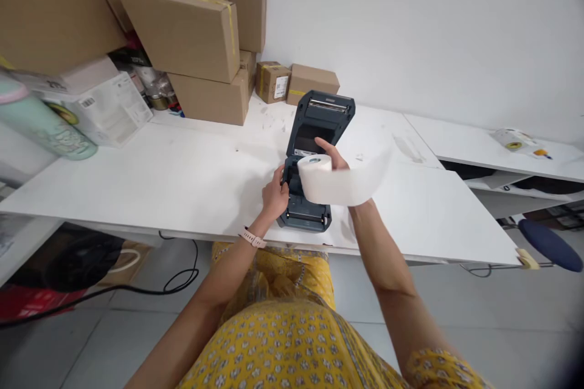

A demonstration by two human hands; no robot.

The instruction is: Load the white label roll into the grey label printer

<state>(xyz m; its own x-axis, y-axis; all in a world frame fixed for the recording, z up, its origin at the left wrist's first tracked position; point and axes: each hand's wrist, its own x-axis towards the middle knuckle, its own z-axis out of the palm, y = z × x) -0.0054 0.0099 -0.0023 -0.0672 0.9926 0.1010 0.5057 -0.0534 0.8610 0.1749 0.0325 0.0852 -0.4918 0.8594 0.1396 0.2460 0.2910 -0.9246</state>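
Note:
A dark blue label printer (314,127) lies on the white table (182,182) with its lid swung open toward the wall. My right hand (335,155) holds a white paper roll (314,173) just above the printer's open bay, and a loose strip of the paper trails off to the right. My left hand (275,194) rests against the printer's left side, fingers curled on its edge. A light watch band sits on my left wrist.
Cardboard boxes (196,42) are stacked at the back left, with white packages and a green bottle (41,124) beside them. A second white table (493,146) with a tape roll stands at right. A blue stool (550,245) and floor cables (177,279) lie below.

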